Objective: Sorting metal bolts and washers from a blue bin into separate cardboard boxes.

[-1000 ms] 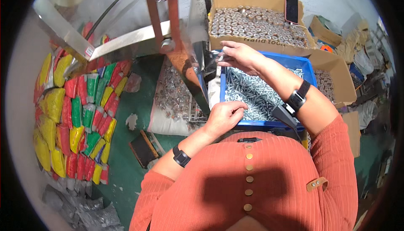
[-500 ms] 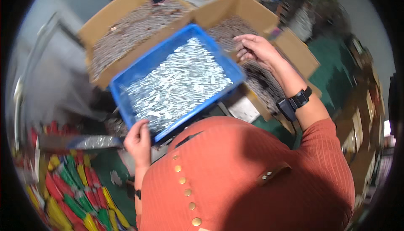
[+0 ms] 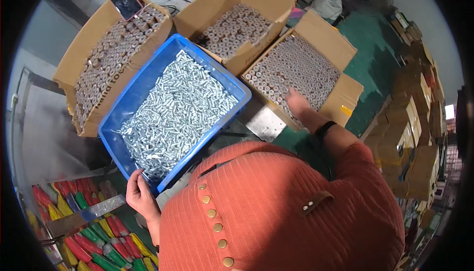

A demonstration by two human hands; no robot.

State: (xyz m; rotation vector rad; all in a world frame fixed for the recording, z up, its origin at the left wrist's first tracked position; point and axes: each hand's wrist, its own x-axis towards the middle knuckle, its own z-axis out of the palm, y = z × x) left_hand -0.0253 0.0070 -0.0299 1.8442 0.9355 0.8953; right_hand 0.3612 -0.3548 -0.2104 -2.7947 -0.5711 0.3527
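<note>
The small cylinders with holed ends (image 3: 308, 63) stand packed in rows in the open cardboard box (image 3: 344, 105) on your right. Your right hand (image 3: 299, 104) is down over the near side of that box, its fingertips among the cylinders; whether they grip one, you cannot tell from this angle. Your left hand (image 3: 141, 198) is at the near left corner of the blue plastic bin (image 3: 129, 98), thumb and forefinger partly bent beside its rim; you cannot tell whether they pinch anything.

The bin sits tilted across your view, with loose silvery metal pins (image 3: 173, 118) spread over its bottom. Beyond it, more cylinders fill a middle carton (image 3: 266, 1) and a left carton (image 3: 71, 73), where a smartphone (image 3: 125, 0) leans at the far end. Red, yellow and green packets (image 3: 106, 244) lie at lower left, and brown cartons (image 3: 412, 165) are stacked at far right.
</note>
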